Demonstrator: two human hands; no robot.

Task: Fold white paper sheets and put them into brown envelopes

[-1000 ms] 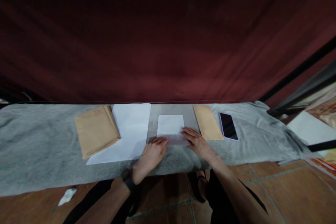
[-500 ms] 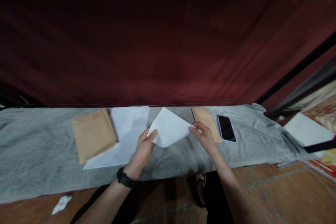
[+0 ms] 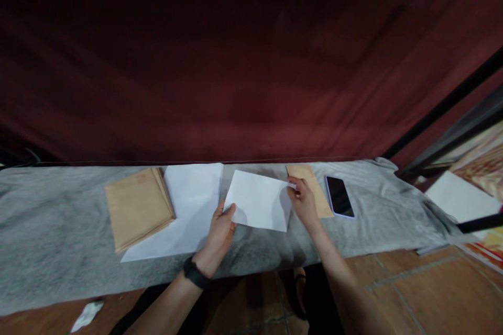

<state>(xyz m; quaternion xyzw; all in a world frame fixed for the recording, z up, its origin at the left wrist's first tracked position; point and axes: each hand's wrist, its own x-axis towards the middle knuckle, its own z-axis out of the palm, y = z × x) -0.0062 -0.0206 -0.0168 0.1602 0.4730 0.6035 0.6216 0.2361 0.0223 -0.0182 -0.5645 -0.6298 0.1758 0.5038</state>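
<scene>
A folded sheet of white paper (image 3: 257, 200) is held between my two hands, above the grey cloth. My left hand (image 3: 220, 227) grips its lower left corner, thumb on top. At the upper right corner, my right hand (image 3: 304, 203) pinches the paper's edge between thumb and fingers. Just beyond that hand lies a single brown envelope (image 3: 314, 180), partly covered by the hand. To the left, a stack of brown envelopes (image 3: 139, 209) rests partly over larger white sheets (image 3: 192, 204).
A phone (image 3: 339, 197) in a light purple case lies right of the single envelope. Grey cloth (image 3: 58, 230) covers the narrow surface. A dark red curtain (image 3: 251, 89) hangs behind it. A crumpled white scrap (image 3: 87, 316) is on the tiled floor.
The paper has gone from a slanted, curled shape to a flatter rectangle with its long edges nearly level. Both hands keep their grip and have shifted slightly.
</scene>
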